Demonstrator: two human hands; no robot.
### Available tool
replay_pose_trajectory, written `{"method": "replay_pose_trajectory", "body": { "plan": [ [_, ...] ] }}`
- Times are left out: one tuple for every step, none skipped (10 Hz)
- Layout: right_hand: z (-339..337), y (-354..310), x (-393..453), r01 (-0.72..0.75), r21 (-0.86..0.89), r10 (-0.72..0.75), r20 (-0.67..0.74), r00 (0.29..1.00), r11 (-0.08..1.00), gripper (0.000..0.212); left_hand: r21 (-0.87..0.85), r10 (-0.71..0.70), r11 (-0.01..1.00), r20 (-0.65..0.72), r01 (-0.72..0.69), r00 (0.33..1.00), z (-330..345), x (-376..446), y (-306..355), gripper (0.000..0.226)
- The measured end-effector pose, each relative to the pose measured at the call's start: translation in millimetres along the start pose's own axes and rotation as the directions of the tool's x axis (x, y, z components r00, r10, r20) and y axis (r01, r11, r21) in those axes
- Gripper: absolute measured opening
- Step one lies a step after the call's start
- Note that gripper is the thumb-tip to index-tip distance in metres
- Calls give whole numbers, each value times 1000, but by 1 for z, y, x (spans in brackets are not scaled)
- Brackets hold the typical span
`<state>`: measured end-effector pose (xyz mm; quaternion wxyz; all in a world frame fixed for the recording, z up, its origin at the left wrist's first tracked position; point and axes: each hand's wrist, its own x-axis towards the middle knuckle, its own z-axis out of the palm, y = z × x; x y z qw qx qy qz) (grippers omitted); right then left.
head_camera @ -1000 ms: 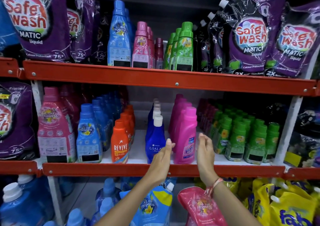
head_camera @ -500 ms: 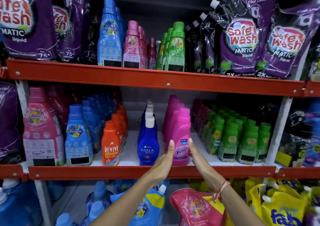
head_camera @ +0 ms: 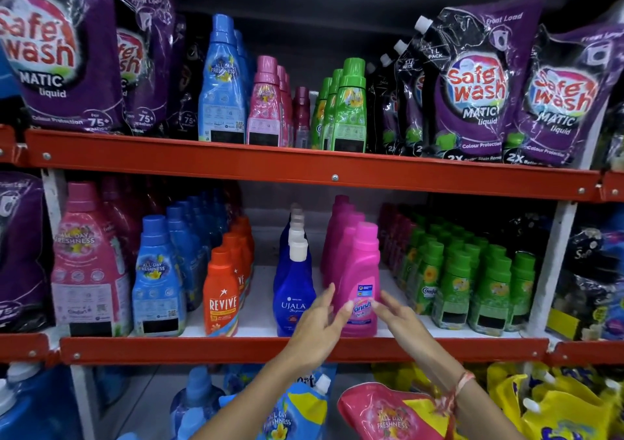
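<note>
Both hands have drawn closer together since a moment ago: the left hand and right hand flank the pink Vanish bottle, fingers loosely spread, gripping nothing, tips at its sides. It stands upright at the front edge of the middle shelf, just beside the blue Ujala bottle.

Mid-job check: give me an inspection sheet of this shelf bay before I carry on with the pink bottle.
Surface: middle shelf, white deck, red front rail, densely stocked.
Job's things: pink Vanish bottle, upright at the front of its row.
Clutter: blue Ujala bottle and orange Revive bottle to its left; green Comfort bottles to its right.
Grippers: left hand and right hand open, flanking the Vanish bottle; contact too blurred to tell.
Cables: nothing seen.
Surroundings: purple Safe Wash pouches on the shelf above; pink pouch below.
</note>
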<state>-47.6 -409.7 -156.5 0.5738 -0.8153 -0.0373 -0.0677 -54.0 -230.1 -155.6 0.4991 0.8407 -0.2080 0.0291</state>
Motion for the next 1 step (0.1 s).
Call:
{"method": "replay_pose_trajectory", "body": {
  "plan": [
    [-19,-14,2,141,-47,-146,-123,982,989,72,87,293,956,-277,-279,915,-30,1,9,55]
  ]
}}
